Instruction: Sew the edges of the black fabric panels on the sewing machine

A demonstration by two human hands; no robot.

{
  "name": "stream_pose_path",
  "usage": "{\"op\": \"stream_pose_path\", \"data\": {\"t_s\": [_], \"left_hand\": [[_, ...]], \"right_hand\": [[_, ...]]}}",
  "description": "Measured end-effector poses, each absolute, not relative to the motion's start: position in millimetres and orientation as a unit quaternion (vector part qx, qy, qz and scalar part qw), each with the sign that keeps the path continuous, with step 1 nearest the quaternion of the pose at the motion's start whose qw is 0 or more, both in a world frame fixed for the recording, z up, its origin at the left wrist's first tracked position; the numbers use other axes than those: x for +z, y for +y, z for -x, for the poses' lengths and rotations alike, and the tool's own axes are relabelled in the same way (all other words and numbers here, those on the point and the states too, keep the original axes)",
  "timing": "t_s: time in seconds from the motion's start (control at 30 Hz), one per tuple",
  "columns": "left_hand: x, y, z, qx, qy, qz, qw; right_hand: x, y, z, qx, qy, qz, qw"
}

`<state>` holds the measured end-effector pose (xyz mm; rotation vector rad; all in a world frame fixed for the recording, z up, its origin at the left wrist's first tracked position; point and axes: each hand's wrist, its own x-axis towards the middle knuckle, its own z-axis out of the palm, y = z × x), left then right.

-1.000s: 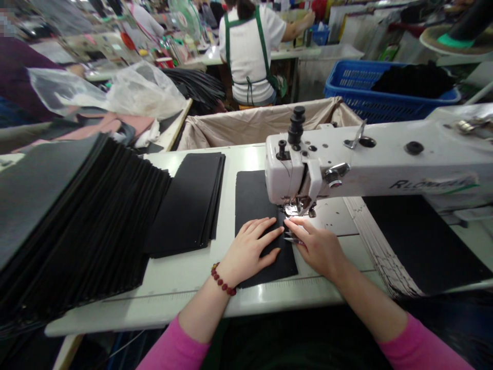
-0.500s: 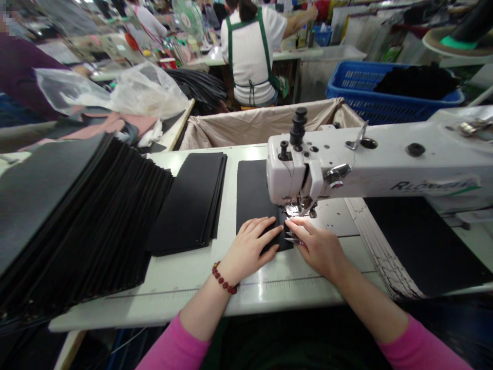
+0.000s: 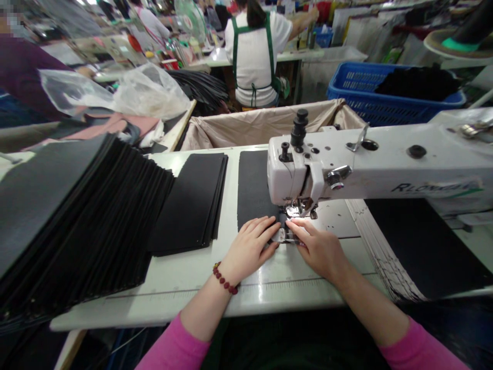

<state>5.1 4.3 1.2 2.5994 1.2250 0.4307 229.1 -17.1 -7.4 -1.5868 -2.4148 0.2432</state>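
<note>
The left hand (image 3: 250, 246) lay flat near the lower middle of the frame, its fingers (image 3: 265, 228) spread loosely and pressed down on the near end of a flat black rectangular fabric panel (image 3: 252, 187). That panel stretched away toward the upper middle of the frame on the pale green-white counter (image 3: 192, 277), its right edge passing under the head of the white industrial sewing machine (image 3: 346, 169). The right hand (image 3: 318, 249) rested just right of the left one, fingers held close together, with the fingertips (image 3: 295, 225) pointing at the metal presser foot (image 3: 298, 209) and touching the panel's near edge beside it; a small metal tool (image 3: 287, 237) seemed to lie under those fingers, though whether it was pinched I cannot tell. A red bead bracelet (image 3: 224, 278) circled the left wrist, and both arms wore pink sleeves (image 3: 173, 349).

Left of the panel, apart from it, sat a neat stack of black panels (image 3: 192, 200), and a much larger fanned pile of black sheets (image 3: 69, 221) filled the left side of the frame. At the right, another black sheet lay on a pile of pale layered pieces (image 3: 379, 252). Behind the counter stood a beige cloth-lined bin (image 3: 250, 126), a blue plastic crate (image 3: 354, 85), and a person in a white shirt with a green apron (image 3: 254, 56) at the upper middle
</note>
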Motion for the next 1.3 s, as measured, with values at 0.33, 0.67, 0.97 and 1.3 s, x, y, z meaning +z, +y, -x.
{"op": "stream_pose_path", "data": {"t_s": [0.33,0.67,0.97,1.3], "left_hand": [[-5.3,8.6,-7.0,0.129,0.448,-0.876,0.124],[2.8,15.6,-10.4,0.110,0.445,-0.880,0.124],[-0.3,17.4,-14.3,0.121,0.456,-0.876,0.100],[-2.4,21.2,-17.8,0.157,0.467,-0.866,0.088]], "right_hand": [[-7.9,-16.9,-228.9,0.074,-0.823,0.547,0.131],[-7.6,-17.7,-229.2,0.084,-0.822,0.546,0.134],[-6.6,-16.4,-228.4,0.097,-0.821,0.546,0.137],[-7.8,-17.2,-228.8,0.092,-0.822,0.545,0.139]]}}
